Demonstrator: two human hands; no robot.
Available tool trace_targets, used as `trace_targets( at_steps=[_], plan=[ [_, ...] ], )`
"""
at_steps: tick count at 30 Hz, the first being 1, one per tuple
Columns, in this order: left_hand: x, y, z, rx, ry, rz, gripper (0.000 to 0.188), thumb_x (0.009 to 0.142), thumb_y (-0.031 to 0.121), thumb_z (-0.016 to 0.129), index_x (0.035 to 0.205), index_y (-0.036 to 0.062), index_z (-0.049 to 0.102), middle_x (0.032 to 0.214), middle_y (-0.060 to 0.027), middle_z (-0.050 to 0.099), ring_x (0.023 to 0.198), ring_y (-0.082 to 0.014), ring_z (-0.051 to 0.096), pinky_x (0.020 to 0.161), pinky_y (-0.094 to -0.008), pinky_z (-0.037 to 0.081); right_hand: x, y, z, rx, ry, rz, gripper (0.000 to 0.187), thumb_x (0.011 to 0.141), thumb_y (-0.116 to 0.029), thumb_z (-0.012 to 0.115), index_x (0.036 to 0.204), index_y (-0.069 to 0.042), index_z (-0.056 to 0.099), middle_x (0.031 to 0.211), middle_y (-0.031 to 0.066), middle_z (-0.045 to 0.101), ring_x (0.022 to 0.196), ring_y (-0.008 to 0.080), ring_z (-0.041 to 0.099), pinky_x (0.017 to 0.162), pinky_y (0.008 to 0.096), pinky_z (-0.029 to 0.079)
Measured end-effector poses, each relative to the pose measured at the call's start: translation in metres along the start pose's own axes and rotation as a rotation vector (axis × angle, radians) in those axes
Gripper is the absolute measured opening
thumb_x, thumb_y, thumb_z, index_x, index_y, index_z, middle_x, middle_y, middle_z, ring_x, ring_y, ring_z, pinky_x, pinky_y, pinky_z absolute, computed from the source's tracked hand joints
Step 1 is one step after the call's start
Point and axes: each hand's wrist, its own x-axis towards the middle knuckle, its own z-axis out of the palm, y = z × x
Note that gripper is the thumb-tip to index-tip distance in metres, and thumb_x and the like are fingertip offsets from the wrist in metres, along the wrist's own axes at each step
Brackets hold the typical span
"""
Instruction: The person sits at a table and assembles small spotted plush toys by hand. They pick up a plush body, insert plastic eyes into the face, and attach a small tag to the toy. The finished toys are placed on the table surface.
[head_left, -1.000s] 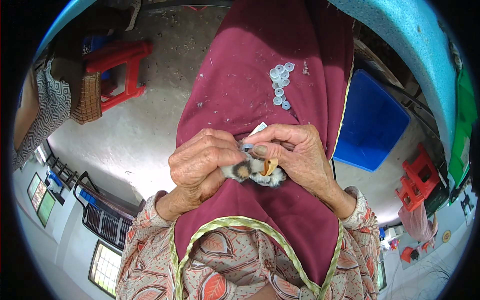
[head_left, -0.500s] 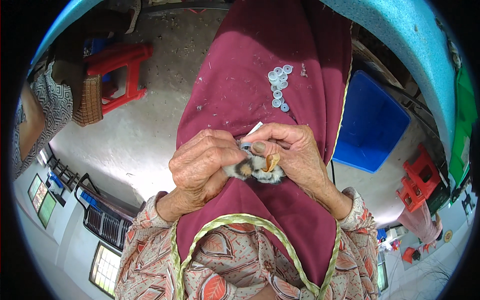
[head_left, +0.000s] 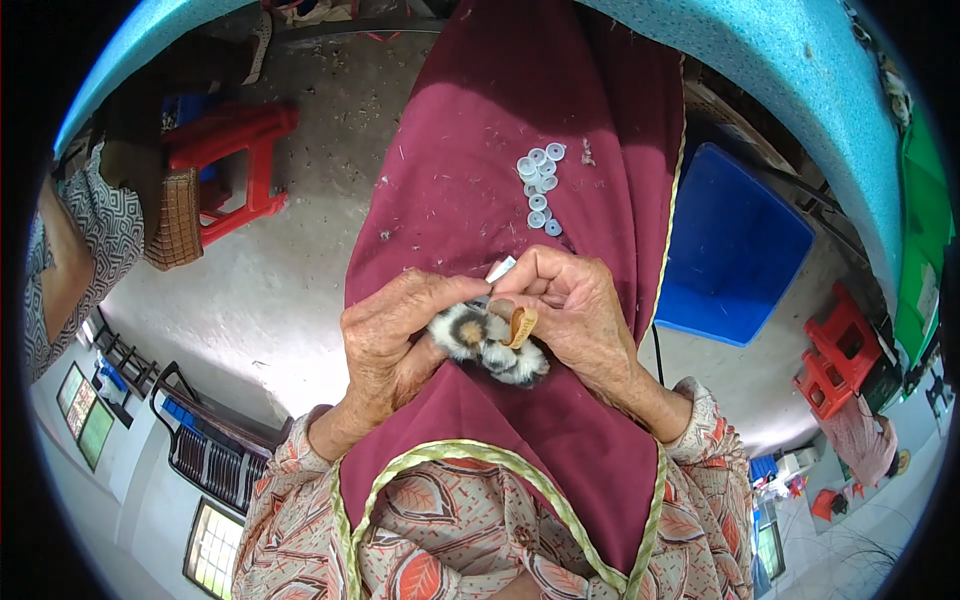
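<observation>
A small fuzzy plush piece (head_left: 470, 330), white and black with a tan patch, lies above my lap between both hands. My left hand (head_left: 390, 325) grips its left side, thumb beneath and fingers at its top edge. My right hand (head_left: 580, 315) is closed at its upper right, fingers curled and thumb pressed inward. A tan ribbon loop (head_left: 522, 326) stands up from the plush beside my right thumb. A narrow white tag (head_left: 501, 269) sticks out above the fingertips. What the fingertips pinch there is partly hidden.
Several translucent plastic discs (head_left: 538, 180) lie on the maroon apron (head_left: 450, 150) over my lap. A blue bin (head_left: 735, 245) stands at the right, below a light-blue curved rim (head_left: 790, 70). Red stools (head_left: 255, 170) are on both sides. Another person's arm (head_left: 68, 255) shows at far left.
My left fingers have shifted and uncurled somewhat, exposing more of the plush. The grey ring-like part seen earlier at the fingertips is now covered. The view has shifted slightly.
</observation>
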Motion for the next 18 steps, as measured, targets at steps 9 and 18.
trace_targets(
  at_steps=[9, 18],
  plan=[
    [0.004, -0.001, 0.004, -0.069, -0.037, 0.029, 0.025, 0.071, -0.002, 0.066, 0.096, -0.0005, 0.062, 0.087, -0.0115, 0.065, 0.079, -0.0222, 0.065, 0.068, -0.0294, 0.051, -0.018, -0.014, -0.007, -0.501, -0.189, -0.241, 0.04, 0.067, -0.015, 0.08, 0.094, -0.002, 0.053, 0.09, 0.0089, 0.06, 0.082, 0.0237, 0.065, 0.073, 0.0347, 0.052],
    [0.0, -0.007, 0.0, -0.058, -0.032, 0.153, 0.027, 0.07, 0.008, 0.071, 0.095, -0.0001, 0.065, 0.079, -0.0095, 0.065, 0.064, -0.0192, 0.061, 0.059, -0.0301, 0.049, -0.015, -0.01, -0.001, -0.711, -0.092, -0.343, 0.043, 0.062, -0.017, 0.084, 0.093, -0.004, 0.057, 0.083, 0.0058, 0.063, 0.073, 0.0169, 0.064, 0.063, 0.0291, 0.049]
  ],
)
